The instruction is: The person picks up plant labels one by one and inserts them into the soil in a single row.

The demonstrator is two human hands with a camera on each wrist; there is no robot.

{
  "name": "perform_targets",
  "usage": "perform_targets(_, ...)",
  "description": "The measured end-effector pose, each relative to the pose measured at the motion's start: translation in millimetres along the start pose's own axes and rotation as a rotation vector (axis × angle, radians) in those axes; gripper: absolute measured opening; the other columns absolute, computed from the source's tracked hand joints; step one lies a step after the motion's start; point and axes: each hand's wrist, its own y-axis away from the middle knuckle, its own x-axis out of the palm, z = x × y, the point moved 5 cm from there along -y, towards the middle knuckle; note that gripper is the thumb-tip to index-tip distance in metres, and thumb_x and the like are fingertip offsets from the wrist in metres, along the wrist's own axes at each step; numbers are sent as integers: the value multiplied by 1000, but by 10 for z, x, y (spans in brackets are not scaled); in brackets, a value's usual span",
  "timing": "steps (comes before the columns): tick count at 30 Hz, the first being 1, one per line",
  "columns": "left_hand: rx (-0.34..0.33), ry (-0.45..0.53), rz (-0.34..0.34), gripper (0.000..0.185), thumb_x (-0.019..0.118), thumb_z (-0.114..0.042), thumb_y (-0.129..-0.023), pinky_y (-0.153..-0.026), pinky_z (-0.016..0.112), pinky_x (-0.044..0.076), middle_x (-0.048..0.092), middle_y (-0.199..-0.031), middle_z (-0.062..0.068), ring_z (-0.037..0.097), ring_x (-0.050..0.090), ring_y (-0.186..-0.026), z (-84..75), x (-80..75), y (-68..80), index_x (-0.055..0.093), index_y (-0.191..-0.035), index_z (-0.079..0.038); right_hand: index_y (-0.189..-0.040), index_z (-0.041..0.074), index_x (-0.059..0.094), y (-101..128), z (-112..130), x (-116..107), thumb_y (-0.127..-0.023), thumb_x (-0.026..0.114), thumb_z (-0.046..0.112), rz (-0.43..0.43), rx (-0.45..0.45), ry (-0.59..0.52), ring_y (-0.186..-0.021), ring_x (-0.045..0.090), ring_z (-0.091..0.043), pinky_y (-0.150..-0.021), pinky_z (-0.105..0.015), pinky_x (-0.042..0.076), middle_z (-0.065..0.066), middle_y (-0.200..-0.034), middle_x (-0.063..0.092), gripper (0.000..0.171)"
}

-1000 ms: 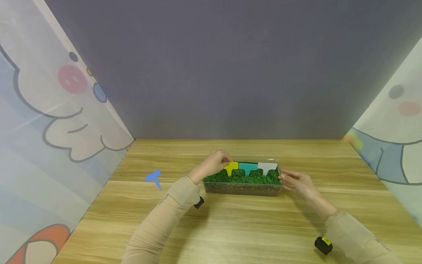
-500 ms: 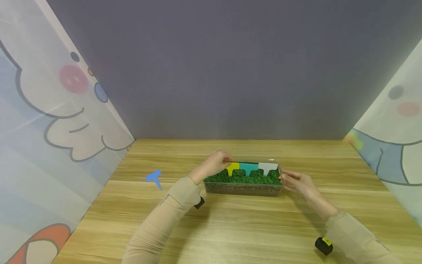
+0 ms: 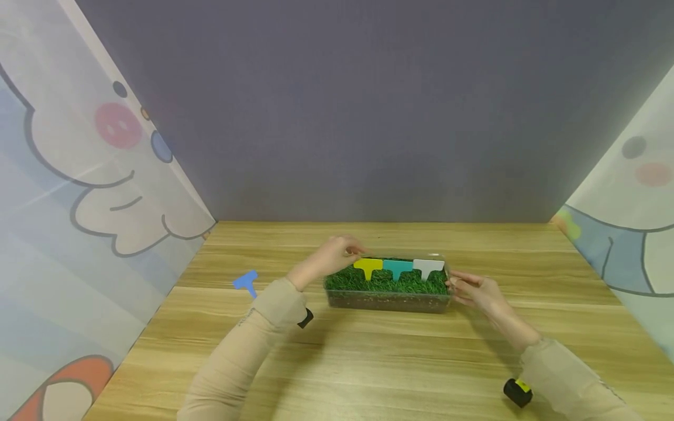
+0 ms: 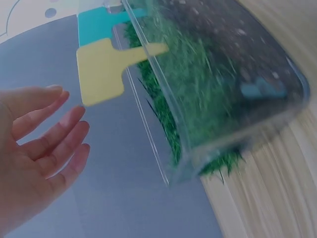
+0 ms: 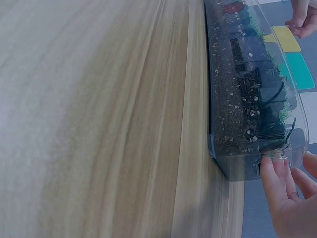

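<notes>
A long clear plastic box (image 3: 387,302) with dark soil and green grass (image 3: 387,285) stands on the table. Yellow (image 3: 368,265), teal (image 3: 398,266) and white (image 3: 428,265) T-shaped plant labels stand in a row in the grass. My left hand (image 3: 337,254) is at the box's left end, just beside the yellow label. A gap shows between its loosely bent fingers and that label in the left wrist view. At the box's right end, my right hand (image 3: 479,292) rests its fingertips (image 5: 270,168) against the end wall, fingers fairly straight.
A blue T-shaped label (image 3: 245,280) lies on the wooden table (image 3: 400,362) to the left of the box, partly behind the left sleeve. A grey panel (image 3: 389,117) rises behind the table. Cartoon-printed sheets (image 3: 68,193) border both sides.
My left hand has let go of the yellow label and moved slightly left, uncovering the label's full top. The right hand stays at the box's end. The labels stay upright.
</notes>
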Motion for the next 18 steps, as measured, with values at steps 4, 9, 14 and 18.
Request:
perform_targets(4,-14,-30,-1,22,56,-11,-86,-76,24,47,61,-100,6,15,56,-87,43,-49,61,62,-106,-4,-127,4,45,-8,-12,-7,-75,68,31,19,-22,-25,-86,61,-5,-78,-25,48,8,-95,64,63)
perform_targets(9,-18,-57,0,19,58,-9,-85,-75,24,47,61,-98,6,16,57,-86,102,-95,126,63,-103,-3,-126,0,45,27,45,31,-79,66,24,23,-30,-51,-86,61,-6,-78,-26,49,4,-96,65,56)
perform_targets(14,0,-88,-19,18,59,-7,-83,-74,24,48,61,-93,7,18,57,-85,170,-144,196,64,-100,-3,-131,-8,30,95,137,82,-85,60,20,-17,1,29,-85,60,-3,-80,-26,48,-3,-103,63,61)
perform_targets(18,1,-92,-40,17,60,-6,-82,-75,26,48,61,-92,7,18,57,-85,237,-182,270,64,-98,-3,-132,-8,27,92,135,75,-85,59,21,-11,6,49,-86,60,-3,-82,-27,47,-6,-107,61,63)
